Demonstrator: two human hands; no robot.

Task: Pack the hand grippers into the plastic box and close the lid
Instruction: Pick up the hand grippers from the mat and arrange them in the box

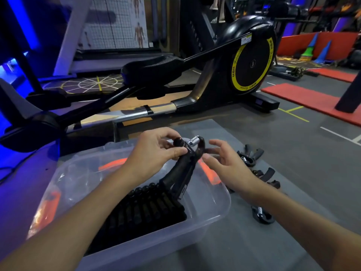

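Note:
A clear plastic box (213, 216) with orange latches sits on the grey floor in front of me. A row of several black hand grippers (144, 208) lies packed inside it. My left hand (154, 151) holds one black hand gripper (183, 169) by its top near the knob and steel spring, its handles pointing down into the box. My right hand (224, 163) hovers just right of that gripper with fingers spread, holding nothing. More loose hand grippers (252, 155) lie on the floor to the right of the box, one of them (260, 213) near my right forearm.
The box lid (195, 128) seems to lie flat on the floor behind the box. A black and yellow elliptical trainer (252, 63) stands close behind. Red mats (304, 98) lie on the floor at the right, and a dark post (349, 94) stands on one.

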